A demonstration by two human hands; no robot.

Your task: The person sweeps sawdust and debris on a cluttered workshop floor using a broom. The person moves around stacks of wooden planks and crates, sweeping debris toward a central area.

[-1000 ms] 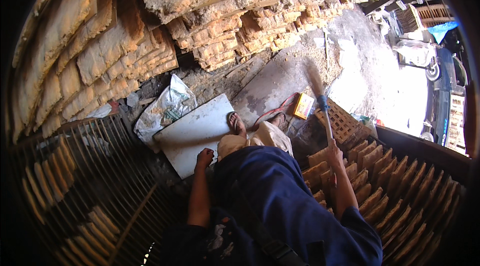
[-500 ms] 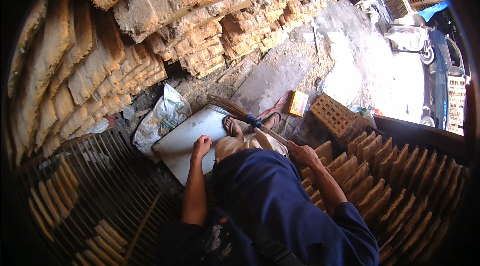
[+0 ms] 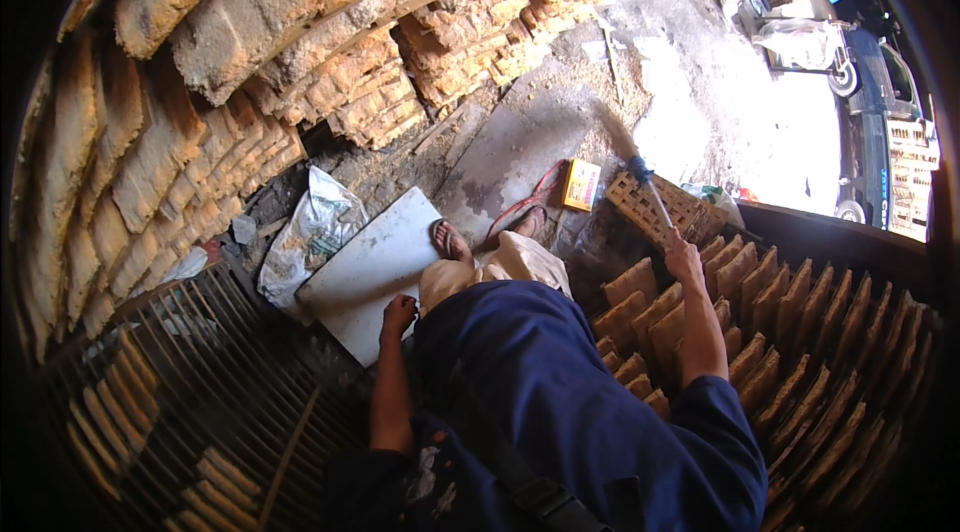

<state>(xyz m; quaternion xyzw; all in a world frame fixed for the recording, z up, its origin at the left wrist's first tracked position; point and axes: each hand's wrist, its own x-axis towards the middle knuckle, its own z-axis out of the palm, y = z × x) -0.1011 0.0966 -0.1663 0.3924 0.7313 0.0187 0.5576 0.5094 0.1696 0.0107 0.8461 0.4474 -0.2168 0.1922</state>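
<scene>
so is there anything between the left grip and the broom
Yes: in this view, the wearer's beige trousers lie between the left grip and the broom. The right grip is closed on its handle, with nothing visible between.

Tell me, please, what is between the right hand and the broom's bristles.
The head view shows the handle and blue wrap between the right hand and the bristles; the basket appears behind the handle.

Harsh glare on the right-hand floor, dim lower left, motion-blurred broom, dark fisheye vignetting.
</scene>
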